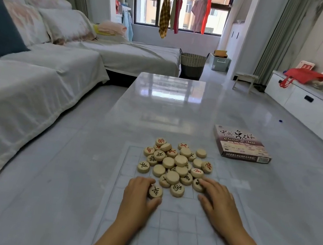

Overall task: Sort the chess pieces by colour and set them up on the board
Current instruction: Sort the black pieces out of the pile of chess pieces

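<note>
My left grip is grasping the black-lettered disc: my fingers curl over its far edge and my thumb presses its near edge, just at the near left corner of the pile of chess pieces. My right grip is released, fingers stretched nearly straight, with the fingertips resting on a disc at the near right edge whose marking I cannot read under them; the thumb lies apart on the board. The board is a pale sheet with faint grid lines, lying flat on the glossy counter, and the pile sits unsorted on its far part. Some pieces show red characters, some black, many show a blank face, and several lie on top of others. The chess box lies flat on the counter, beyond and to the right of the pile, apart from it. A covered sofa runs along my left.
</note>
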{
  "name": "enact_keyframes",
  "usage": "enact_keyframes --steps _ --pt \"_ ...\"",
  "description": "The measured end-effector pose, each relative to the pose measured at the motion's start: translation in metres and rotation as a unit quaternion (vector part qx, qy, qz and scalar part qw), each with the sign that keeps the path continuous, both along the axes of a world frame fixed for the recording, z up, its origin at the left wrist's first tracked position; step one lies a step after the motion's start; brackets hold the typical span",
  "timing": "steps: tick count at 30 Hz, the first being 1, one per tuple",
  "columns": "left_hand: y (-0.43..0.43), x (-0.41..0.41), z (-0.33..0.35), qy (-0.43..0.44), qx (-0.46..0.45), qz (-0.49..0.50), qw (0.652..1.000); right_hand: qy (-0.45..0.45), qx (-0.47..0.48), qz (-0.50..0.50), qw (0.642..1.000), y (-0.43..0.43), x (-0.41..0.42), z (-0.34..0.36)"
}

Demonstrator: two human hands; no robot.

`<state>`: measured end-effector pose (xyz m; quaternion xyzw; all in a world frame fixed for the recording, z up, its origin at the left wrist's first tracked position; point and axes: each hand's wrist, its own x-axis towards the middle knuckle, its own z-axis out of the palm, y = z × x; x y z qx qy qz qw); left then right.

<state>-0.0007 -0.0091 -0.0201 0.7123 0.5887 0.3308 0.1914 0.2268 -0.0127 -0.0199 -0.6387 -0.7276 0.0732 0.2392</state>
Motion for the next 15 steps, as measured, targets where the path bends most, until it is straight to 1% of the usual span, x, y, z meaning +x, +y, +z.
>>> enact_keyframes --steps 2,5,8,11,13,15 --pt "0.000 0.001 0.003 -0.005 -0.006 0.002 1.000 0.025 0.009 -0.002 1.000 0.000 0.000 0.002" --pt "-0.003 -0.001 0.008 0.001 -0.016 -0.008 1.000 0.032 0.016 -0.005 0.999 -0.009 -0.003 0.009" --pt "-0.015 -0.001 0.016 0.038 -0.043 -0.051 0.997 0.035 0.021 0.009 0.999 -0.035 -0.009 0.010" --pt "-0.040 -0.005 0.020 0.074 -0.064 -0.108 0.989 0.049 -0.002 0.038 0.998 -0.069 -0.010 0.005" --pt "-0.057 -0.013 0.017 0.067 -0.079 -0.130 0.986 0.060 -0.020 0.047 0.997 -0.085 -0.008 0.005" --pt "-0.067 -0.019 0.014 0.037 -0.087 -0.122 0.988 0.077 -0.037 0.037 0.996 -0.087 -0.010 0.010"
